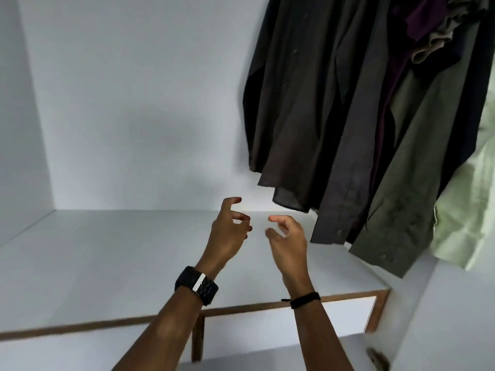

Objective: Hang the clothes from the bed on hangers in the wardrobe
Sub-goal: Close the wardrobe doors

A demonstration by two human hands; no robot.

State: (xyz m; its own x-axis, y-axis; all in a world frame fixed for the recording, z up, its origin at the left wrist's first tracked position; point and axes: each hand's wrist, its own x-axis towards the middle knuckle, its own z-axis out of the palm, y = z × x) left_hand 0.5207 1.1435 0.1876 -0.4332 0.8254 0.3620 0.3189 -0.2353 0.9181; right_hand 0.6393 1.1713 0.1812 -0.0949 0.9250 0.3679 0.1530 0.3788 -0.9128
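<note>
Hands first: I see both raised side by side inside a white wardrobe, over its flat white inner shelf (107,263) with a brown-trimmed front edge. The left hand (229,231), with a black woven watch strap (197,285) on its wrist, has its fingers loosely curled around nothing. The right hand (288,236), with a thin black cord bracelet (305,299) at the wrist, is just beside it, fingers relaxed and bent, also empty. So neither grip holds or pinches anything; the two hands sit close together but apart.

Up and to the right hangs a row of dark button-front shirts (334,116), charcoal and olive, with a purple garment behind them and a pale green shirt (468,204) at the far right edge. Their hems fall just above and right of my right hand, without touching it. The rail and hangers are out of view, as is the bed.

My judgement: this is a pause between garments. To do the next step well, I would turn back to the bed, bring one piece, and use the open space left of the hung shirts.
</note>
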